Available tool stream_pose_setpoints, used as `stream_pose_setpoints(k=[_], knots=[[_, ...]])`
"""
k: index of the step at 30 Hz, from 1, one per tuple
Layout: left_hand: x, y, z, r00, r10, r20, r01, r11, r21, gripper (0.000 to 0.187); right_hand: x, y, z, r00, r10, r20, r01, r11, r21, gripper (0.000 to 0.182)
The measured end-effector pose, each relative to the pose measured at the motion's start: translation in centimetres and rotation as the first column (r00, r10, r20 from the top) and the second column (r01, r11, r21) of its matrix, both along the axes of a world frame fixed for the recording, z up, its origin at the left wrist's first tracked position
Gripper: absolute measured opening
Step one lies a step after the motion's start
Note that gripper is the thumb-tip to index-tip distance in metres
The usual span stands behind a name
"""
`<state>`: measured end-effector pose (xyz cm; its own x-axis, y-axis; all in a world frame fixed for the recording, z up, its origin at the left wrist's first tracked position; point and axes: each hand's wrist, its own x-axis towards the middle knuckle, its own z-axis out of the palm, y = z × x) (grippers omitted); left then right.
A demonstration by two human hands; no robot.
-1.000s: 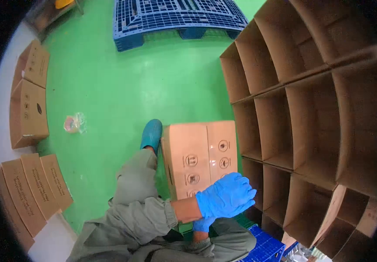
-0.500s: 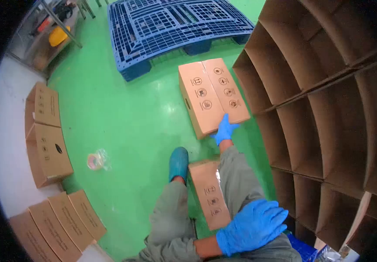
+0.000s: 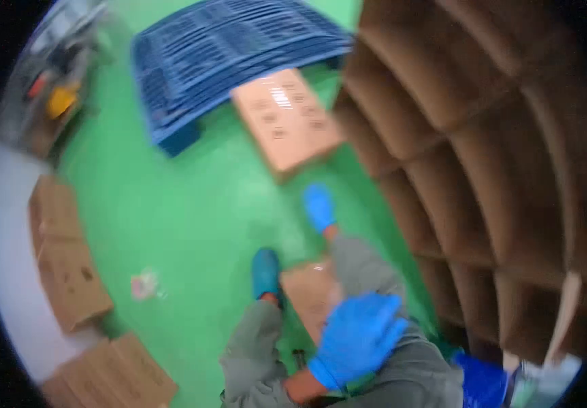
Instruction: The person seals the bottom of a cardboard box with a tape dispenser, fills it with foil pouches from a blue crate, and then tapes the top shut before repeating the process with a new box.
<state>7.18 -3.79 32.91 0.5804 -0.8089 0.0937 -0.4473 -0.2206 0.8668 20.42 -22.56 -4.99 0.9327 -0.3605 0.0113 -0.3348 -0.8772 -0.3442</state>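
Your right hand [image 3: 319, 206] is reaching out with nothing in it, just short of the big box [image 3: 286, 119] on the green floor [image 3: 191, 204] | your left hand [image 3: 358, 336] is hanging loose and empty over the small box [image 3: 307, 292] by your leg | brown shelves [image 3: 484, 136] are standing on your right.

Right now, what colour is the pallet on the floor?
Blue; the pallet shows in the head view, blurred.

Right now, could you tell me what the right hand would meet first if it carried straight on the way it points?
Probably the box lying on the floor just ahead of the right hand. The picture is blurred, so depth is uncertain.
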Motion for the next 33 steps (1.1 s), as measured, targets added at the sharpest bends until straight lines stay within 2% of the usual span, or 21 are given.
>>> stream_pose_setpoints(k=[1, 2, 3, 5, 6, 7, 8, 9, 10, 12, 13, 15, 18, 20, 22, 24, 26, 27, 29, 31, 33], knots=[[0.2, 0.4, -1.1, 0.999, -0.021, 0.032, 0.019, 0.998, 0.062, 0.031, -4.6, 2.4, 1.5, 0.985, 0.038, 0.171, -0.053, 0.995, 0.081, 0.021], [-1.6, -0.5, -0.8, 0.987, -0.15, 0.052, 0.148, 0.988, 0.045, 0.029, -13.8, 2.9, 8.4, 0.95, -0.197, 0.242, 0.129, 0.954, 0.269, 0.018], [-1.2, -0.9, -0.2, 0.971, -0.24, 0.004, 0.239, 0.965, 0.104, 0.025, -19.1, 4.4, 13.9, 0.911, -0.273, 0.309, 0.178, 0.936, 0.304, 0.019], [-2.1, -0.4, 0.0, 0.971, -0.172, 0.168, 0.173, 0.985, 0.01, 0.022, -28.8, 4.2, 25.6, 0.859, -0.261, 0.44, 0.264, 0.963, 0.056, 0.026], [-2.8, -0.3, -0.2, 0.97, -0.149, 0.193, 0.152, 0.988, -0.004, 0.022, -32.9, 3.0, 33.2, 0.87, -0.29, 0.398, 0.382, 0.908, -0.173, 0.021], [-3.5, -0.2, -0.6, 0.968, -0.117, 0.223, 0.123, 0.992, -0.014, 0.022, -36.3, 1.8, 39.6, 0.846, -0.377, 0.376, 0.501, 0.804, -0.321, 0.019], [-4.1, -0.2, -1.5, 0.965, -0.129, 0.228, 0.138, 0.99, -0.028, 0.022, -40.1, 0.5, 44.5, 0.783, -0.271, 0.56, 0.571, 0.669, -0.476, 0.019], [-4.8, -0.4, -2.6, 0.955, -0.132, 0.267, 0.149, 0.988, -0.045, 0.024, -43.9, -1.1, 49.0, 0.768, -0.255, 0.588, 0.635, 0.429, -0.643, 0.03], [-5.2, -1.2, -3.3, 0.94, -0.134, 0.314, 0.161, 0.985, -0.062, 0.026, -47.5, -3.4, 52.1, 0.716, -0.262, 0.648, 0.697, 0.213, -0.685, 0.051], [-5.2, -2.6, -3.5, 0.932, -0.21, 0.294, 0.22, 0.976, 0.0, 0.028, -52.9, -7.6, 56.1, 0.678, -0.5, 0.54, 0.629, 0.013, -0.778, 0.065], [-5.8, -2.9, -3.8, 0.922, -0.275, 0.272, 0.268, 0.961, 0.062, 0.029, -56.4, -9.6, 56.1, 0.657, -0.503, 0.561, 0.645, -0.009, -0.764, 0.065], [-7.4, -3.6, -5.3, 0.911, -0.304, 0.277, 0.31, 0.951, 0.024, 0.03, -62.6, -13.5, 54.6, 0.67, -0.732, 0.124, 0.516, 0.339, -0.787, 0.063], [-9.6, -3.5, -8.7, 0.908, -0.337, 0.25, 0.338, 0.94, 0.04, 0.031, -66.0, -14.6, 54.5, 0.734, -0.622, 0.273, 0.595, 0.395, -0.7, 0.064], [-10.4, -2.6, -8.2, 0.901, -0.356, 0.247, 0.343, 0.935, 0.094, 0.033, -65.8, -11.8, 57.3, 0.728, -0.595, 0.341, 0.613, 0.341, -0.713, 0.058], [-12.7, -1.6, -6.5, 0.742, -0.398, 0.54, 0.452, 0.891, 0.036, 0.049, -65.9, -9.1, 60.4, 0.766, -0.442, 0.467, 0.636, 0.417, -0.649, 0.043], [-17.9, 0.2, 1.0, 0.682, -0.272, 0.679, 0.489, 0.86, -0.146, 0.07, -65.1, -5.4, 63.7, 0.744, -0.527, 0.411, 0.649, 0.422, -0.633, 0.035], [-22.6, 2.5, 6.9, 0.511, -0.337, 0.791, 0.621, 0.781, -0.069, 0.08, -63.4, -1.2, 66.1, 0.749, -0.58, 0.321, 0.632, 0.478, -0.609, 0.029], [-24.0, 3.7, 8.8, 0.49, -0.37, 0.789, 0.647, 0.761, -0.045, 0.08, -62.4, 0.6, 66.6, 0.769, -0.567, 0.295, 0.614, 0.527, -0.587, 0.029], [-26.5, 5.6, 11.5, 0.289, -0.113, 0.951, 0.641, 0.76, -0.104, 0.069, -60.4, 2.8, 66.4, 0.82, -0.54, 0.19, 0.55, 0.652, -0.521, 0.029], [-26.0, 7.4, 12.0, 0.288, -0.164, 0.943, 0.607, 0.793, -0.047, 0.049, -58.7, 4.2, 63.7, 0.843, -0.49, 0.224, 0.539, 0.761, -0.361, 0.028], [-23.2, 9.8, 10.8, 0.286, -0.315, 0.905, 0.568, 0.816, 0.105, 0.03, -58.0, 4.4, 61.1, 0.851, -0.506, 0.14, 0.523, 0.798, -0.298, 0.033]])
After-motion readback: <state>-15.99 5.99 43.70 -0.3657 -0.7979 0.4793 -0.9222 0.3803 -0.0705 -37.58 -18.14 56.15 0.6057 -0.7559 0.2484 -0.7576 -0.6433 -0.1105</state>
